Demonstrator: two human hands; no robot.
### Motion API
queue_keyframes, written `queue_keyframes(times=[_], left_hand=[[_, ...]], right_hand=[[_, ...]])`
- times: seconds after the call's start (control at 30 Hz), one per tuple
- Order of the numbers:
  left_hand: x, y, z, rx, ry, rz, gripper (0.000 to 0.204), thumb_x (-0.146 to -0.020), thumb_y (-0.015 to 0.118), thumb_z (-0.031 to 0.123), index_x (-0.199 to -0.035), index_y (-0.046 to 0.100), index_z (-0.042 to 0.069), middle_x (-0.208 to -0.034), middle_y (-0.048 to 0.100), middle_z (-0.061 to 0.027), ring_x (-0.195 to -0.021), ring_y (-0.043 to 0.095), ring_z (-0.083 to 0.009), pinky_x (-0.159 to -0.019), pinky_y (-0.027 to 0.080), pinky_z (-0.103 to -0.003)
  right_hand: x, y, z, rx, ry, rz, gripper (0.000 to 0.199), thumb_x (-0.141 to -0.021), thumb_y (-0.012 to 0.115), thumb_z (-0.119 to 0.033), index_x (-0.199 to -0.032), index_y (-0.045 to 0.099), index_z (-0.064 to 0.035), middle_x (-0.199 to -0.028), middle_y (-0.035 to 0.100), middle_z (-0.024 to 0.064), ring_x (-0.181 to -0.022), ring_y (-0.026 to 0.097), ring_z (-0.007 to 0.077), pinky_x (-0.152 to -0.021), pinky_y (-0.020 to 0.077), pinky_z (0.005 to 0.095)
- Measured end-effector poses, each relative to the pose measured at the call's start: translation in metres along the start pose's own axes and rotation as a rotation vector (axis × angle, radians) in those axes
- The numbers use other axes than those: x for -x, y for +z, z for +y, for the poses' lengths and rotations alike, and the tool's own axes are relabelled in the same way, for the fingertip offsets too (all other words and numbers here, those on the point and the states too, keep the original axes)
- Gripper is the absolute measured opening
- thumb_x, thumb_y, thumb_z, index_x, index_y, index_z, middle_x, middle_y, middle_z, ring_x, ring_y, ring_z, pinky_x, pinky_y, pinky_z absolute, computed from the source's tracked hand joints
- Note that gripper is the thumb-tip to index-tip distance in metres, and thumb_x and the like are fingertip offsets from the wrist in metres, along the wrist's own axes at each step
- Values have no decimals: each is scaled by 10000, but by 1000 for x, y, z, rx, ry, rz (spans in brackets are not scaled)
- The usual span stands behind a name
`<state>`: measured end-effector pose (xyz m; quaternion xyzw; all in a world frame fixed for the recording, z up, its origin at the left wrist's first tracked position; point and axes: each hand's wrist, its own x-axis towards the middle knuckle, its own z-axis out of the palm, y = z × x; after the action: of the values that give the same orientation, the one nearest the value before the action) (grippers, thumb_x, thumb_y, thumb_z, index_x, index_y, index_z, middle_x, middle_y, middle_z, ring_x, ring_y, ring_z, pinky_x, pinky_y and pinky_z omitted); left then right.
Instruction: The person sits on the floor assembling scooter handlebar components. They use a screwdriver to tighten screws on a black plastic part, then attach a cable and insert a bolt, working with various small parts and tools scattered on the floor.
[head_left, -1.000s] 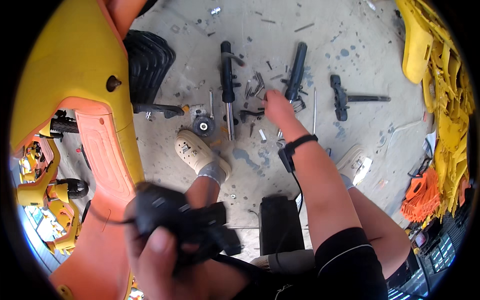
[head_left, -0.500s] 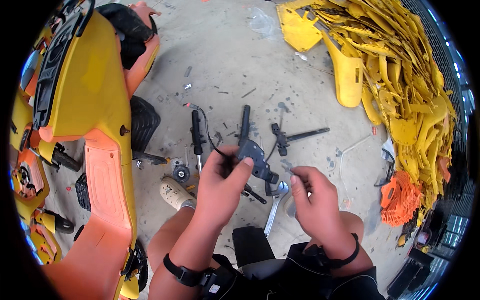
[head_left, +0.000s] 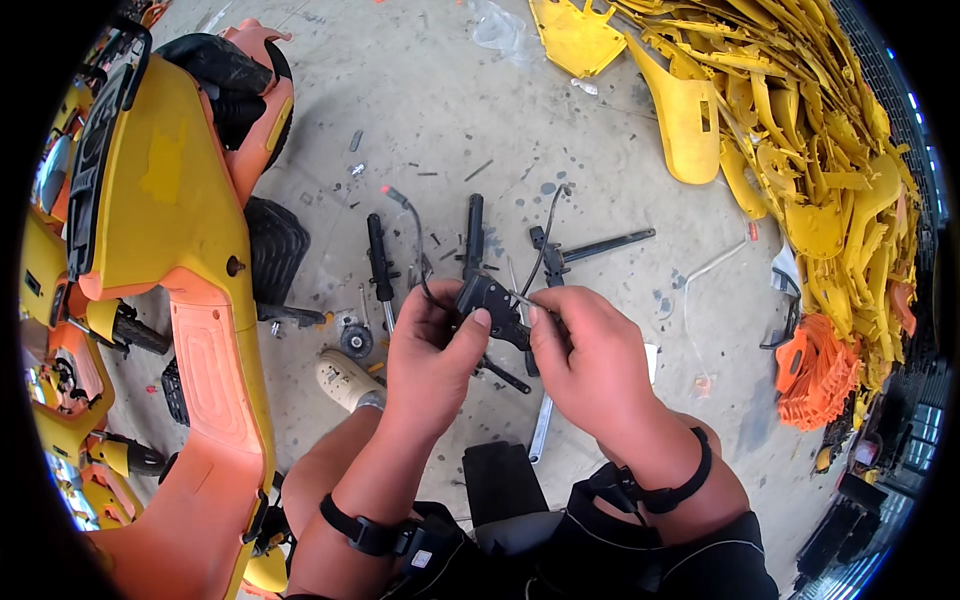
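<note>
My left hand [head_left: 432,352] grips a small black plastic housing [head_left: 487,300] with round recesses in its face, thumb on its near side. Black cables run from it; one ends in a red tip [head_left: 387,190]. My right hand [head_left: 592,350] pinches a thin metal rod [head_left: 520,298] and brings it against the housing's upper right edge. The rod's far end and its exact kind are hidden by fingers and housing. Below the hands, an open-end wrench [head_left: 541,430] lies on the floor, partly covered by my right hand.
Black fork tubes [head_left: 378,258], a black bar with bracket [head_left: 605,246] and a round black part [head_left: 356,340] lie on the concrete. Left stands a yellow-orange scooter [head_left: 215,370]. Right rises a pile of yellow panels [head_left: 800,130], with stacked orange parts [head_left: 815,375] below.
My right hand has moved left and up, bringing the thin rod from apart to the housing. My left hand has shifted slightly left with the housing. The view has shifted a little.
</note>
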<state>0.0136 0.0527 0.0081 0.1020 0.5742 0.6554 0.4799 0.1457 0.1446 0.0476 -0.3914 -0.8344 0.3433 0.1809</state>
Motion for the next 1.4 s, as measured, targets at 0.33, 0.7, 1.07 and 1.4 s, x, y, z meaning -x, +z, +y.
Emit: queue_keyframes(times=[0.33, 0.7, 1.07, 1.4], left_hand=[[-3, 7, 2, -4, -14, 74, 250, -915, 668, 32, -1130, 540, 30, -960, 630, -19, -795, 552, -53, -658, 448, -211], [-4, 4, -4, -11, 70, 52, 296, -887, 700, 14, -1138, 547, 48, -1041, 633, -16, -882, 564, -59, -680, 443, -199], [-3, -6, -2, -105, 105, 42, 309, -867, 704, -14, -1135, 561, 44, -1038, 636, -22, -900, 572, -64, -661, 454, -192], [-3, -7, 1, -89, 71, 61, 306, -866, 705, -15, -1130, 558, 34, -1030, 633, -29, -899, 570, -64, -667, 462, -193]], right_hand=[[0, 1, 3, -60, -8, 1, 130, -922, 630, -123, -1004, 625, -23, -845, 658, 157, -728, 652, 363, -638, 525, 428], [-3, 9, 4, -39, 13, 4, 148, -920, 638, -132, -1022, 630, -25, -857, 660, 160, -735, 653, 370, -655, 531, 434], [-8, 14, 0, 78, -148, 18, 163, -861, 671, -64, -1017, 636, -31, -843, 639, 118, -779, 640, 329, -655, 520, 416], [-9, 18, 4, 72, -207, 46, 182, -835, 676, -34, -1017, 661, -38, -846, 647, 107, -782, 641, 312, -665, 524, 398]])
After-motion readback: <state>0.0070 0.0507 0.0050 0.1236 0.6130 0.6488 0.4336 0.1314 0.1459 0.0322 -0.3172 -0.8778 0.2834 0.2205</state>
